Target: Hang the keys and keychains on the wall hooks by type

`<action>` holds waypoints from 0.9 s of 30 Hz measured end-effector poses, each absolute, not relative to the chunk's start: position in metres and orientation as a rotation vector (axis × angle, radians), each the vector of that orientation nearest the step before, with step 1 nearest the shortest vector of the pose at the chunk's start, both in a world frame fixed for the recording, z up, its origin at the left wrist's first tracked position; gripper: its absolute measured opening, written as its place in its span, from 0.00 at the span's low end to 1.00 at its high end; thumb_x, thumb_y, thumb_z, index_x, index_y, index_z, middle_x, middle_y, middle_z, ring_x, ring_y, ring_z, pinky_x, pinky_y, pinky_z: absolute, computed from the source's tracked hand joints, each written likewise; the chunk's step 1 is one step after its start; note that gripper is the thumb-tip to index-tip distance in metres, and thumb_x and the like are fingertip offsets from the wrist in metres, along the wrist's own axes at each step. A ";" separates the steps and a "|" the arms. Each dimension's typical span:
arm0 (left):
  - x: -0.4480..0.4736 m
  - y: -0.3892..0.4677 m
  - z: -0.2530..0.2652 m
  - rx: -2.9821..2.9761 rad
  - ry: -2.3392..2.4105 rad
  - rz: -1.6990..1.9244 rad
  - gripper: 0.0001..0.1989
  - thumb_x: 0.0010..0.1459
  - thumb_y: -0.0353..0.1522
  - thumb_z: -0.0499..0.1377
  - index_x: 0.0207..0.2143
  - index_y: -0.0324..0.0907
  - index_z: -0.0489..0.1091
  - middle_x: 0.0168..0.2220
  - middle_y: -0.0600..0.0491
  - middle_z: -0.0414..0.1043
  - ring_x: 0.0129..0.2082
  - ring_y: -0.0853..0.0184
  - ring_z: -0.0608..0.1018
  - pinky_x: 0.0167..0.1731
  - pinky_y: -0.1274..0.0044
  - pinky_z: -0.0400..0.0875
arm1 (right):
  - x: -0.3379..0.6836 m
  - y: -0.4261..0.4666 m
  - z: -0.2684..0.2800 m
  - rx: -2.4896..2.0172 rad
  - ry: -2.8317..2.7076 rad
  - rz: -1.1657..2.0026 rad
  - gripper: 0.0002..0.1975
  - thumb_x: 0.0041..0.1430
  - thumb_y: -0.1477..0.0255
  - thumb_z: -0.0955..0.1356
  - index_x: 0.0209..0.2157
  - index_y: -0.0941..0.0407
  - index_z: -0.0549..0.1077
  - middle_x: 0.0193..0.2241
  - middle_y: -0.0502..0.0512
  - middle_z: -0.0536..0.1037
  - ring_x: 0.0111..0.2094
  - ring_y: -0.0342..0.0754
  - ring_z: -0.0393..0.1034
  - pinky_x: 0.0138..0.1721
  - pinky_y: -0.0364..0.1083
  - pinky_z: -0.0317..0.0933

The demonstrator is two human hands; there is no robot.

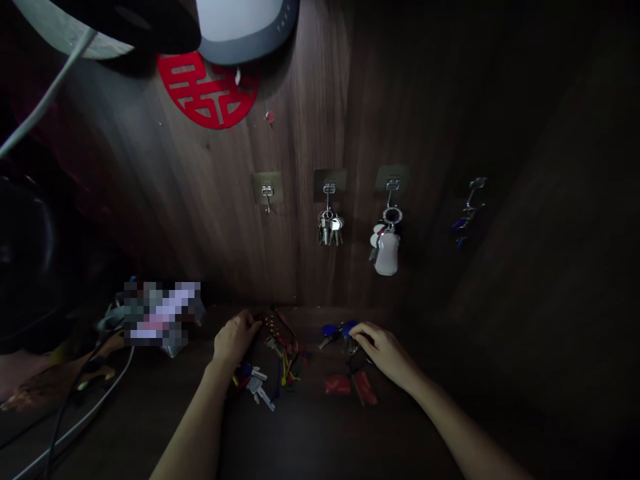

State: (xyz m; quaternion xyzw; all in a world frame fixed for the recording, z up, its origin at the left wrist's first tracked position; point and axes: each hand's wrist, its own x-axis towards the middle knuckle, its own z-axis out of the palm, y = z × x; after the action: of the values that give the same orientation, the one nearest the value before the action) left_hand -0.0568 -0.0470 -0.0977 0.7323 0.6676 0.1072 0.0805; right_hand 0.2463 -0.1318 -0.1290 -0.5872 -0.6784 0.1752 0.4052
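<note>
Low in the head view, my left hand [234,341] is closed, its fingertips pinched at the dark end of a patterned cord [273,325] with red and yellow strands. A key [273,345] lies beside that cord. Below the same hand are silver keys [259,388], one with a blue head. My right hand [381,347] has thumb and forefinger pinched on a blue-headed key [349,329]. Another blue-headed key [329,331] lies just left of it. Two red packet-like tags [338,384] rest below my right hand.
Behind, on the wood panel, hooks hold a key bunch [330,228], keys with a white fob [387,253] and dim blue keys [461,227]; the left hook [267,192] is bare. Caps [245,30] hang above a red paper cutout [220,107]. Cables [95,407] run at left.
</note>
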 end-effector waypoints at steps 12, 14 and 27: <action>0.000 -0.074 -0.102 2.680 0.984 0.686 0.15 0.60 0.31 0.52 0.50 0.48 0.64 0.49 0.52 0.70 0.49 0.64 0.71 0.50 0.71 0.64 | 0.272 -0.131 -0.131 -1.625 -1.722 0.275 0.10 0.56 0.72 0.61 0.32 0.49 0.74 0.34 0.50 0.77 0.38 0.50 0.70 0.42 0.48 0.61; 0.013 -0.086 -0.107 2.718 0.804 0.592 0.20 0.58 0.33 0.55 0.54 0.51 0.62 0.54 0.52 0.66 0.53 0.63 0.68 0.53 0.69 0.62 | 0.276 -0.131 -0.130 -1.658 -1.729 0.242 0.11 0.57 0.72 0.60 0.32 0.50 0.73 0.34 0.50 0.77 0.38 0.50 0.71 0.42 0.48 0.61; 0.015 -0.085 -0.105 2.679 0.834 0.483 0.12 0.59 0.34 0.54 0.44 0.46 0.72 0.45 0.52 0.74 0.46 0.65 0.73 0.52 0.71 0.63 | 0.301 -0.137 -0.124 -1.828 -1.630 0.216 0.13 0.55 0.74 0.59 0.33 0.50 0.73 0.29 0.50 0.79 0.34 0.49 0.74 0.36 0.45 0.62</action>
State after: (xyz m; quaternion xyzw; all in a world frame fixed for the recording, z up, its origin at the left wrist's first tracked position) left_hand 0.0154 -0.0847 -0.1054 0.9308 0.2898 0.1678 0.1464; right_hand 0.3010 -0.1374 -0.1236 -0.7004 -0.6248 0.0827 0.3350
